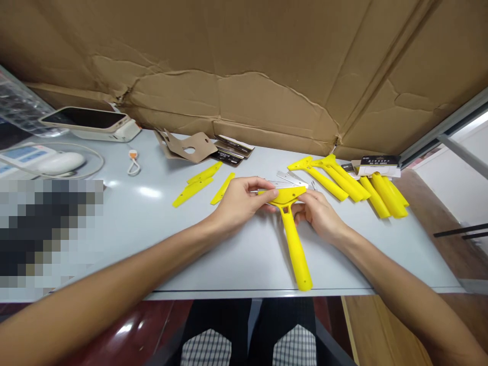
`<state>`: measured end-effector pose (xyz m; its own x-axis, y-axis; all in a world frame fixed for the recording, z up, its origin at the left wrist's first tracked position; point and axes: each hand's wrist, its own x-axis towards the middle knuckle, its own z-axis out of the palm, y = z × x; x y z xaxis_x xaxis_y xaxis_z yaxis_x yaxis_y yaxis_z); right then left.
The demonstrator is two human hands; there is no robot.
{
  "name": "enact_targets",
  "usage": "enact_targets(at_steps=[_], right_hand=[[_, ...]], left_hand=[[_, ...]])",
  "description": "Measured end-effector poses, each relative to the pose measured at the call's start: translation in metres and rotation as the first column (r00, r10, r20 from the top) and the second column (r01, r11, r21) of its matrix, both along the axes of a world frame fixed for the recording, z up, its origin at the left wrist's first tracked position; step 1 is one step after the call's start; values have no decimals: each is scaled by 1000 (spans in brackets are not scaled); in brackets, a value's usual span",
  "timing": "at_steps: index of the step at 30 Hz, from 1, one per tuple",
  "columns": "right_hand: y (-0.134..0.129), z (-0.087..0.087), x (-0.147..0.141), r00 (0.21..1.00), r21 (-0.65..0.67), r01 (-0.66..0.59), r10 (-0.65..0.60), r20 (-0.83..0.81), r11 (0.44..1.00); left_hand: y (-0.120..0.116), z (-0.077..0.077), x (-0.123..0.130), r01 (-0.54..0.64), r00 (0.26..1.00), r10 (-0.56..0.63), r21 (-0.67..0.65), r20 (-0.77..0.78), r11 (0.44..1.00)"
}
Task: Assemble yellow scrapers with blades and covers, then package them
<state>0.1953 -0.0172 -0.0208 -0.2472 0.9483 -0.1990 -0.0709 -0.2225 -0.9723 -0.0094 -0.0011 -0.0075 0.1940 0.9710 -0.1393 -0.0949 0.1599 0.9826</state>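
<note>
While the left hand (pixel 240 203) pinches the yellow scraper (pixel 295 246) by the left part of its broad head, thumb laid flat on the front and fingers curled behind, the right hand (pixel 319 211) reaches in at the other end of that head; its fingers are bent and nearly closed, touching the head's right end from behind, though with the thumb hidden I cannot tell how firmly they grip; the scraper's handle points down between the wrists, its end close to the near edge of the table (pixel 224 267).

Just beyond the head lie flat metal blades (pixel 293 179), partly covered by it; left of the left hand, yellow plates (pixel 195 185) rest about midway between the table's near and far edges; by the far edge stand a bent cardboard piece (pixel 192 146) and a black card (pixel 229 155); toward the far right corner, yellow handles (pixel 341 180) lie side by side, with more yellow tubes (pixel 387 198) nearer the right edge; a phone (pixel 86 119) sits at the far left corner.
</note>
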Motion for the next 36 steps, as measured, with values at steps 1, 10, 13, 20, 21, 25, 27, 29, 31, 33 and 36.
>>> enact_targets(at_steps=[1,10,13,20,21,25,27,29,31,33,36], right_hand=[[0,0,1,1000,6,-9,9,-4,1000],[3,-7,5,993,14,-20,22,-117,1000],[4,-7,6,987,6,-57,57,-149,998],[1,-6,3,1000,76,14,-16,13,997],[0,-6,2,1000,72,25,-26,13,997],[0,-6,1,998,57,54,-55,18,997],[0,-5,1,998,57,67,-68,17,996],[-1,-5,1,996,55,81,-83,20,995],[0,-5,1,995,53,88,-90,36,995],[0,-5,1,994,58,89,-92,57,994],[0,-6,1,994,72,77,-83,78,994]], left_hand=[[0,0,0,-10,1000,10,-5,11,1000],[0,1,1,-48,997,47,11,67,999],[-1,0,1,-49,997,47,19,54,999],[-5,-4,3,-51,997,57,100,-58,994],[-5,-4,4,-50,996,56,104,-63,993],[-6,-4,5,-28,999,31,57,-45,998],[-6,-2,4,9,998,-7,22,-59,1000],[-6,1,4,54,996,-53,1,-72,999],[-6,3,4,87,994,-88,-10,-59,996],[-6,3,3,100,995,-100,-26,-29,995],[-4,-2,2,110,994,-108,-82,29,991]])
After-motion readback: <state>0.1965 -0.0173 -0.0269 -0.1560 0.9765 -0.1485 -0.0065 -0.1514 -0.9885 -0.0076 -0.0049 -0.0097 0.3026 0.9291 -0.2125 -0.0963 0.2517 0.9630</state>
